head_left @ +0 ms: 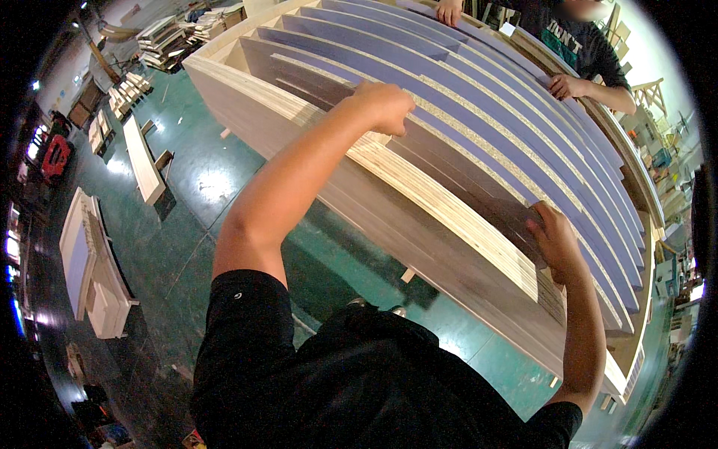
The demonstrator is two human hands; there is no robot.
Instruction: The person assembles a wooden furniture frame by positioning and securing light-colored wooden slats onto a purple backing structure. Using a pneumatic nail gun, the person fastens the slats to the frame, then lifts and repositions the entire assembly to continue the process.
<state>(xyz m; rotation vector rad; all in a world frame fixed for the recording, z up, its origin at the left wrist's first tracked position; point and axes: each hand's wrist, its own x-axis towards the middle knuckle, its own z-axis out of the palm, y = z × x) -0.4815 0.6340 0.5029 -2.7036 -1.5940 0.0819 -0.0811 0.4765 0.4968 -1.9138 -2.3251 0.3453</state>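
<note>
A long chipboard panel (479,166) with a purple-blue face stands on edge inside a large wooden frame (419,206). My left hand (381,108) is closed over the panel's top edge, left of its middle. Farther right, the fingers of my right hand (555,238) curl around the same panel near its right end. Between this panel and the frame's near side runs a dark brown gap. Several similar panels (479,97) stand in rows behind it. The undersides of my fingers are hidden.
Across the frame, another person in a dark printed shirt (561,37) rests both hands on the far panels. Planks (140,161) and a board assembly (97,262) lie on the green floor to the left. Stacked timber (166,41) stands at the far left.
</note>
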